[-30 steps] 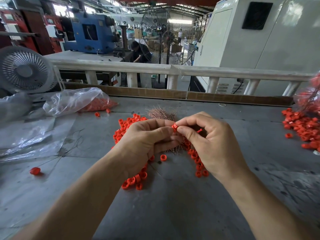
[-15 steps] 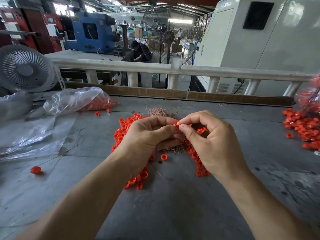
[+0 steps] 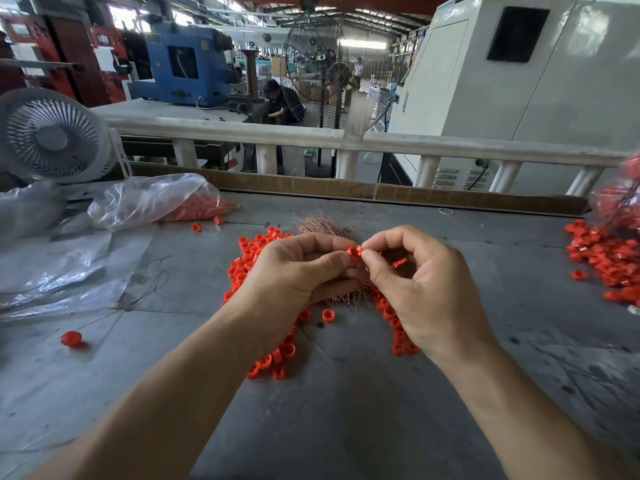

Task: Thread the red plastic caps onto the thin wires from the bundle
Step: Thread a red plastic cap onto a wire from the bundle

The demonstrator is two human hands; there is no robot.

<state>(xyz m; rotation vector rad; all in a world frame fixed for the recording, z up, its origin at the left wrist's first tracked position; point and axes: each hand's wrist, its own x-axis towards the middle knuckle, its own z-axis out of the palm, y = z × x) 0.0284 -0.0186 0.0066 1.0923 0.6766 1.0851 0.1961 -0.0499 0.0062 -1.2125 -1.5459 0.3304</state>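
Red cap (image 3: 354, 252) pinched between left hand (image 3: 294, 278) and right hand (image 3: 419, 289) fingers; bare grey table (image 3: 346, 427) nearside.

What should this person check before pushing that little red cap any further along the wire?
1. Small red plastic cap pinched between both hands' fingertips: ok.
2. Left hand gripping the thin coppery wire bundle: ok, strands show above and below it.
3. Right hand steadying the cap with thumb and forefinger: ok.
4. Single wire actually through the cap's hole: cannot tell, too fine and hidden by fingers.
5. More loose red caps on the grey table beside the hands: ok.
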